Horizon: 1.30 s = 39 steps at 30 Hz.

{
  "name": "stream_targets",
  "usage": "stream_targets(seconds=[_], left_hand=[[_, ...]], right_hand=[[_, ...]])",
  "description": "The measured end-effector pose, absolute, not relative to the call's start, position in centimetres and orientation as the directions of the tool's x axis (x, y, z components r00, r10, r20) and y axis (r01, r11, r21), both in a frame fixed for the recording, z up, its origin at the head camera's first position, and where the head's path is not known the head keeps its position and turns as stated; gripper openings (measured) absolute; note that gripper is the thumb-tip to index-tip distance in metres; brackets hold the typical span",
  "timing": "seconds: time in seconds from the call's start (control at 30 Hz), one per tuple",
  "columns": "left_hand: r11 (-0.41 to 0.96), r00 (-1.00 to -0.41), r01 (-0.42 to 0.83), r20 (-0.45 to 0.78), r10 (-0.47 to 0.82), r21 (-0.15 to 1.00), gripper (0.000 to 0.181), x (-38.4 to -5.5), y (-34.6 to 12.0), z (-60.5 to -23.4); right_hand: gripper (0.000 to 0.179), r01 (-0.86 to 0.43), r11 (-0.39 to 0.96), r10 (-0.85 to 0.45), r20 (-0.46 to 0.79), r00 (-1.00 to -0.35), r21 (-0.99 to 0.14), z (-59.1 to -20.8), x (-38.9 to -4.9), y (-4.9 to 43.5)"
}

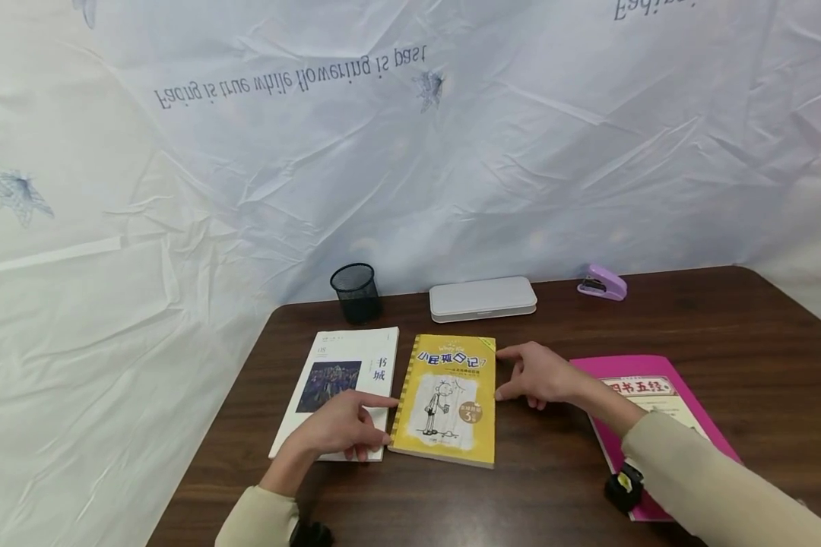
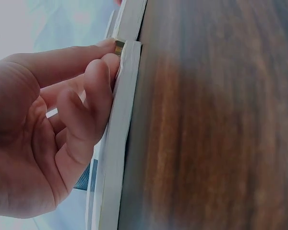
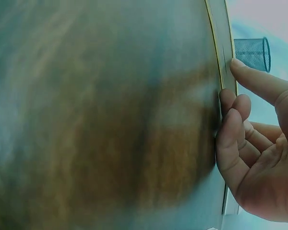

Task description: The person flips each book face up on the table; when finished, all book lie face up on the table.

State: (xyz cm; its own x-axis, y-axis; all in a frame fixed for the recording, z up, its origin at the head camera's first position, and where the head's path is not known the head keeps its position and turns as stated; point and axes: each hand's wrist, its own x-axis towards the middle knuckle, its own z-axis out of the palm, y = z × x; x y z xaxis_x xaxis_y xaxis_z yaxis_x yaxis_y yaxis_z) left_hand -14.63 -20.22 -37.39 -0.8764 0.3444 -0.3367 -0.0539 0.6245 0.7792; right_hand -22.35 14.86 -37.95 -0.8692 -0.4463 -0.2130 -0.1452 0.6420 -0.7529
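A yellow comic book [image 1: 420, 456] with a drawn figure on its cover lies face up at the middle of the table. At its spine my left hand [image 1: 338, 425] touches with the index fingertip and thumb, the other fingers bent; this hand is over the white magazine [image 1: 324, 346]. On the opposite edge, the index finger and thumb of my right hand [image 1: 543, 374] touch the book. The left wrist view shows fingertips [image 2: 108, 45] against the golden spine corner. In the right wrist view, the thumb [image 3: 249, 74] meets the book's page edge [image 3: 223, 43].
A pink book [image 1: 584, 368] lies at right, partly under my right forearm. Along the back stand a black mesh pen holder [image 1: 357, 292], a white flat case [image 1: 482, 298] and a purple stapler [image 1: 603, 282]. A pale printed curtain [image 1: 451, 152] hangs behind the wooden table [image 1: 547, 486].
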Motion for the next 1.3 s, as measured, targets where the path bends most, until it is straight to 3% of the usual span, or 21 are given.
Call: stream_targets(seconds=[0.63, 0.97, 1.3], left_hand=[[0.681, -0.889, 0.002, -0.311, 0.337, 0.732, 0.072, -14.6, -19.5, -37.4], [0.687, -0.9, 0.009, -0.293, 0.321, 0.726, 0.075, -14.6, -18.9, -37.7], [0.7, -0.9, -0.028, -0.323, 0.294, 0.714, 0.079, -15.1, -18.7, -37.8]], right_hand=[[0.089, -0.141, 0.638, -0.429, -0.198, -0.881, -0.757, -38.1, -22.6, 14.8], [0.072, -0.179, 0.595, -0.461, -0.15, -0.875, -0.784, -38.6, -23.0, 15.4], [0.091, -0.187, 0.57, -0.555, -0.208, -0.805, -0.8, -38.5, -23.7, 15.9]])
